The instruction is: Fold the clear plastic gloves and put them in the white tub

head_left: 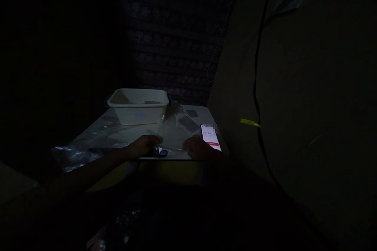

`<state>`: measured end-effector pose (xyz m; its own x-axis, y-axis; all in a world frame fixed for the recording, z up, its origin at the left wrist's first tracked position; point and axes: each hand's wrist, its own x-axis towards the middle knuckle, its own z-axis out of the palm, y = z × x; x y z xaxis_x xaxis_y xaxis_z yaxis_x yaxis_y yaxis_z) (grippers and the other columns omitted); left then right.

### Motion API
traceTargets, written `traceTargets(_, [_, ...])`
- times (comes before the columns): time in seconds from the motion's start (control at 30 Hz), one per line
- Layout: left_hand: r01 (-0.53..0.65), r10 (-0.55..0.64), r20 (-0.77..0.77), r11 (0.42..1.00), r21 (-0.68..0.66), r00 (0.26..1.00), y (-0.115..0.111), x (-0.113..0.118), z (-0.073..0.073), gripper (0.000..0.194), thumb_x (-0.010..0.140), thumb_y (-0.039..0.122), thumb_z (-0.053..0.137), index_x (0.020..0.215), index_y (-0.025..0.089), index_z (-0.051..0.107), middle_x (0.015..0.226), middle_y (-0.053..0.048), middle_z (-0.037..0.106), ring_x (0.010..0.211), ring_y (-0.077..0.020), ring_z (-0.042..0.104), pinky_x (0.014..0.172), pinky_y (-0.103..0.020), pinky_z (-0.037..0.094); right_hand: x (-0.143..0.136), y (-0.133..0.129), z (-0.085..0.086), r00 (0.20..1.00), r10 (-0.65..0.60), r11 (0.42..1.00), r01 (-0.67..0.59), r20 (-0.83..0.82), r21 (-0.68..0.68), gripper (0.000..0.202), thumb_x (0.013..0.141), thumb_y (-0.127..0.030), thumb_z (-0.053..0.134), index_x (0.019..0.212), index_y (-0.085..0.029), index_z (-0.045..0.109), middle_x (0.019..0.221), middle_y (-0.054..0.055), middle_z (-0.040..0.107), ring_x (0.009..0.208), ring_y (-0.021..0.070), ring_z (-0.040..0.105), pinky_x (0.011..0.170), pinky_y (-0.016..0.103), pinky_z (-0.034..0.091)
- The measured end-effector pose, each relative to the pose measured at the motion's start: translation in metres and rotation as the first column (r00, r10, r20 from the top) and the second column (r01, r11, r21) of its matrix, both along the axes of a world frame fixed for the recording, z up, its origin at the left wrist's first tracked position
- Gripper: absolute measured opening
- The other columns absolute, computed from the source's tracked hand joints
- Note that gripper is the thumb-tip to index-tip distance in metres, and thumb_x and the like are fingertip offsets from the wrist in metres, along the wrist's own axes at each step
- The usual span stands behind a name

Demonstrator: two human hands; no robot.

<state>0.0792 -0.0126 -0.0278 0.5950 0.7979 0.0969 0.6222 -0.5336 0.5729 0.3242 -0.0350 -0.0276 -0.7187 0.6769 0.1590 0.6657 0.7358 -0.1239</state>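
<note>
The scene is very dark. A thin, see-through plastic sheet or bag (172, 141) lies between my hands over the near part of a white table (203, 110). My left hand (143, 146) is closed at its left side, with the fingers curled inward. Opposite it, my right hand (196, 147) pinches the right edge with bent fingers. A dark object with a shiny end (161, 152) lies by my left hand at the table's front edge; its kind is unclear. Just beyond my right hand lies a lit phone (210, 135) showing a timer.
A white tub (138, 111) with dark handles stands at the back left. Crumpled clear plastic (73, 157) hangs over the left side. Flat grey pieces (188, 123) lie behind my right hand. A black cable (256, 66) with a yellow tag (249, 122) runs down the right wall.
</note>
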Motion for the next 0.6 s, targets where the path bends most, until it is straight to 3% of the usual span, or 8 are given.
traceTargets(0.17, [-0.071, 0.079, 0.089, 0.993, -0.090, 0.993, 0.000, -0.004, 0.000, 0.031, 0.062, 0.028, 0.044, 0.085, 0.013, 0.057, 0.100, -0.007, 0.056, 0.090, -0.0181, 0.051, 0.079, -0.027, 0.038, 0.001, 0.008, 0.000, 0.996, -0.036, 0.996, 0.042, -0.080, 0.076, 0.031, 0.062, -0.009, 0.038, 0.087, -0.015, 0.056, 0.094, 0.006, 0.058, 0.088, 0.0140, 0.050, 0.078, 0.029, 0.032])
traceTargets(0.3, [-0.145, 0.173, 0.157, 0.974, -0.174, 0.972, -0.003, -0.003, 0.006, 0.042, 0.060, 0.033, 0.047, 0.095, 0.011, 0.054, 0.101, -0.007, 0.055, 0.087, -0.0190, 0.052, 0.076, -0.028, 0.040, -0.012, 0.013, 0.003, 0.996, -0.022, 0.997, 0.028, -0.090, 0.068, 0.036, 0.064, -0.012, 0.040, 0.098, -0.014, 0.052, 0.101, 0.007, 0.054, 0.093, 0.0145, 0.047, 0.080, 0.029, 0.033])
traceTargets(0.43, [-0.157, 0.171, 0.133, 0.982, -0.107, 0.976, -0.005, 0.000, 0.010, 0.048, 0.058, 0.030, 0.047, 0.102, 0.011, 0.050, 0.102, -0.007, 0.054, 0.090, -0.0194, 0.051, 0.078, -0.028, 0.038, -0.017, 0.008, 0.006, 0.999, 0.018, 0.999, -0.016, -0.043, 0.044, 0.042, 0.060, -0.019, 0.049, 0.102, -0.017, 0.051, 0.105, 0.007, 0.051, 0.098, 0.0189, 0.044, 0.080, 0.034, 0.034])
traceTargets(0.6, [-0.222, 0.229, 0.123, 0.973, -0.070, 0.966, -0.005, 0.000, 0.010, 0.047, 0.060, 0.028, 0.043, 0.103, 0.012, 0.048, 0.097, -0.006, 0.057, 0.084, -0.0195, 0.053, 0.071, -0.030, 0.042, -0.002, 0.006, 0.000, 0.999, 0.003, 0.997, -0.007, -0.040, -0.079, 0.035, 0.060, -0.006, 0.041, 0.088, -0.016, 0.058, 0.101, 0.006, 0.055, 0.094, 0.0145, 0.049, 0.079, 0.028, 0.037])
